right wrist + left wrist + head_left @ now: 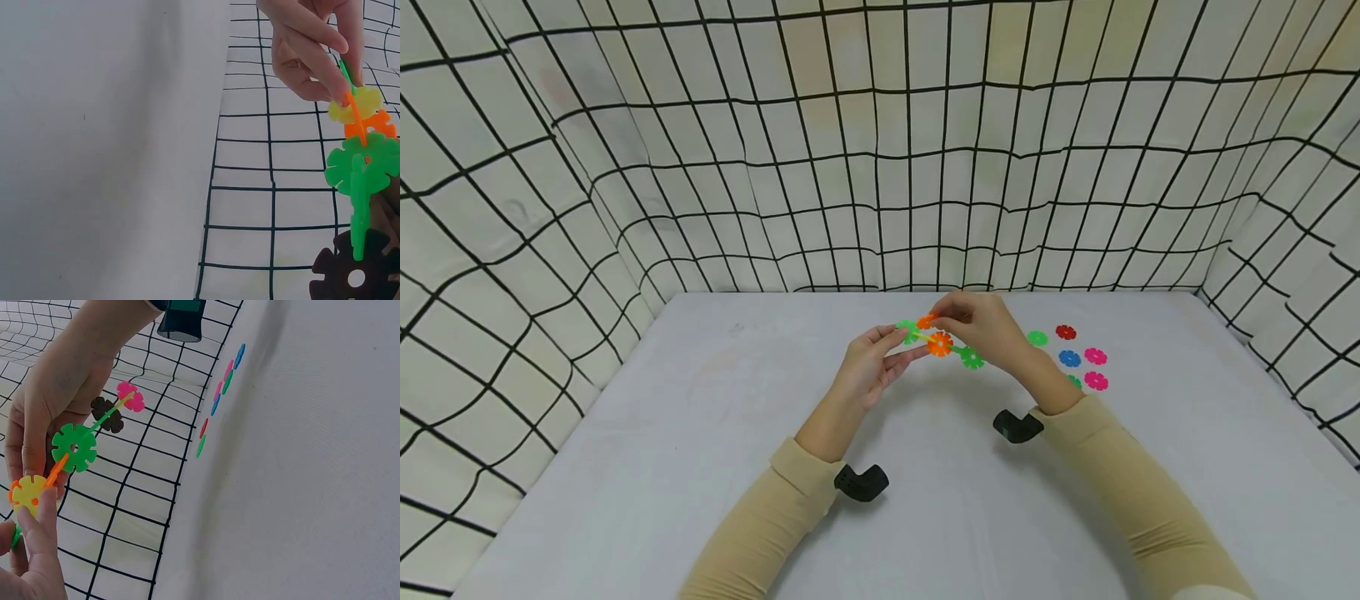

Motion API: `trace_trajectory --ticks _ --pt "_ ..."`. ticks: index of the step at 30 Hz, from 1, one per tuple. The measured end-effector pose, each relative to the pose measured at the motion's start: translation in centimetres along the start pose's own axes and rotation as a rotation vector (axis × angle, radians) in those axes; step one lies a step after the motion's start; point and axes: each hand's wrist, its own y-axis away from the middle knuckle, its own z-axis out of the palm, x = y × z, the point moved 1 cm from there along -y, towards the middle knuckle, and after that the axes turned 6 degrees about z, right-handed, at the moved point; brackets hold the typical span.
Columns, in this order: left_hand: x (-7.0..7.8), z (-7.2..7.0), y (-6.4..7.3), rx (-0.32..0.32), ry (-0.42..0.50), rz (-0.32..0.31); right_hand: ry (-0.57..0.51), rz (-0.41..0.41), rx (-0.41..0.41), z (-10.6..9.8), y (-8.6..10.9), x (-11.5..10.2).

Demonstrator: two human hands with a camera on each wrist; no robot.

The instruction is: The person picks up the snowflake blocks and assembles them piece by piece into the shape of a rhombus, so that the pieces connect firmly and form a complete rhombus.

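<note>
Head view, left hand: my left hand (863,373) has its thumb and fingers pinched on a green disc (911,327) at one end of the visible chain.
Head view, right hand: my right hand (987,330) pinches an orange disc (925,322) between thumb and forefinger, just beside that green one.
Head view, chain: the chain of slotted discs (945,347) hangs between my hands, above the white table (715,467).
Head view, loose discs: green (1037,338), red (1065,332), blue (1070,358) and two pink discs (1096,381) lie by my right forearm — another green one is partly hidden behind it.
Left wrist view, chain: a pink disc (130,390) ends the far side, then a dark disc (113,423), a green one and, at my left fingers, a yellow disc (25,487).
Left wrist view, table: loose discs form a slanting row near the black grid (130,466).
Right wrist view, left hand: thumb and fingers meet around the green disc, seen edge-on — the yellow disc sits just below.
Right wrist view, right hand: mostly out of frame at the right edge; its grip cannot be told here.
</note>
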Motion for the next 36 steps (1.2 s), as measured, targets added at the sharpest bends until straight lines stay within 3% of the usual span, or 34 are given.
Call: trace_trajectory --ticks 20,26,36 --pt "-0.16 0.05 -0.07 -0.013 -0.024 -0.03 -0.048 0.071 -0.036 0.39 0.53 0.27" --pt "-0.39 0.19 0.07 -0.01 -0.024 -0.042 -0.074 0.044 -0.044 0.41 0.86 0.25" --pt "-0.34 0.21 0.21 0.012 -0.007 -0.069 -0.021 -0.033 -0.044 0.62 0.79 -0.12"
